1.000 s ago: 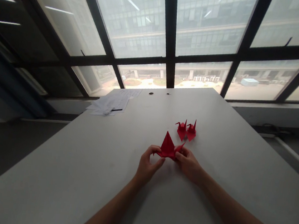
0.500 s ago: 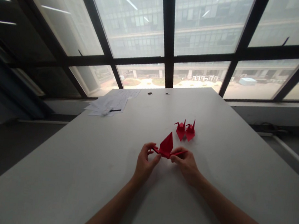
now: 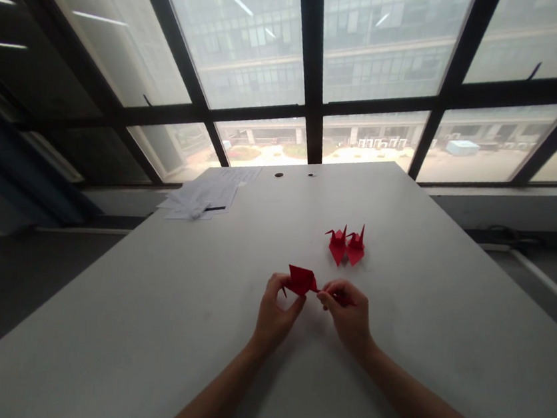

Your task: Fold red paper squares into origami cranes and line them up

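Note:
Between my two hands is a red origami crane (image 3: pixel 301 280), held just over the white table (image 3: pixel 184 332). My left hand (image 3: pixel 277 309) is closed on its body, thumb below and fingers behind, and a thin folded point hangs by the fingers. At the crane's right end, my right hand (image 3: pixel 347 309) pinches another narrow point, mostly covered by the fingers. Two red paper cranes stand side by side beyond my hands, the left crane (image 3: pixel 337 244) almost touching the right crane (image 3: pixel 355 246).
Several loose paper sheets (image 3: pixel 200 193) lie at the table's far left, with a dark pen-like stick (image 3: pixel 215 208) on them. Two round holes, one a cable hole (image 3: pixel 278 175), are near the far edge. Large windows with a black frame (image 3: pixel 314 92) rise behind the table.
The crane in my hands has tipped over to the left; its tall upright flap now leans left and lower. My right hand has closed further round the right point.

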Action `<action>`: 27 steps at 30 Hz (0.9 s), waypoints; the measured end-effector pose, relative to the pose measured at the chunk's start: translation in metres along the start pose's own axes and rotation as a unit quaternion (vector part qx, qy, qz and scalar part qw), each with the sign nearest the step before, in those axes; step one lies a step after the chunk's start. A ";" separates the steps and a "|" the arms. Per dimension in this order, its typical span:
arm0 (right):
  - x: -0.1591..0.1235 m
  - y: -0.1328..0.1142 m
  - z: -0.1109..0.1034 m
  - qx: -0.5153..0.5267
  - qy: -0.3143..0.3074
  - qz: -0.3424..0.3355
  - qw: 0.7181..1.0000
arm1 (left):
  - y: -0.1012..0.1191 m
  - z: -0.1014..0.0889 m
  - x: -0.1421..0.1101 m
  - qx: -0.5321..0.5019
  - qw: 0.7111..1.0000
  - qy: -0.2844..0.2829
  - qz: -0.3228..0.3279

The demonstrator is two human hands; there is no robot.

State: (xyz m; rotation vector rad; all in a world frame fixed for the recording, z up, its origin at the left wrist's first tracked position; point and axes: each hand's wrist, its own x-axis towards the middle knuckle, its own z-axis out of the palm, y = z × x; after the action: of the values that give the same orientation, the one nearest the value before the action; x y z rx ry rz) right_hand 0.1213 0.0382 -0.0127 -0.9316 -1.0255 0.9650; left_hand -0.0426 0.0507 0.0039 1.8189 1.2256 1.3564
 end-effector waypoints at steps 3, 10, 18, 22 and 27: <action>-0.005 -0.003 0.000 -0.054 -0.054 -0.068 0.995 | -0.005 0.000 0.000 -0.011 1.000 0.021 -0.021; -0.008 -0.008 -0.001 -0.152 -0.175 -0.161 0.959 | -0.020 -0.001 -0.001 -0.039 0.995 0.062 -0.067; -0.007 -0.007 -0.003 -0.114 -0.220 -0.091 0.965 | -0.021 -0.003 0.000 -0.120 0.986 0.065 -0.100; 0.001 0.002 -0.005 -0.030 -0.150 0.054 0.987 | -0.013 -0.003 -0.003 -0.079 0.996 0.026 -0.040; 0.009 0.006 -0.006 0.056 -0.111 0.112 0.986 | -0.006 -0.002 -0.008 -0.002 1.000 0.022 0.004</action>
State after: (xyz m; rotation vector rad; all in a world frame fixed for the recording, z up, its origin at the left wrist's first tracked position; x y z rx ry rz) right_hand 0.1282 0.0469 -0.0173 -0.8716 -1.0548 1.3251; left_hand -0.0474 0.0457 -0.0041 1.8032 1.2382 1.4086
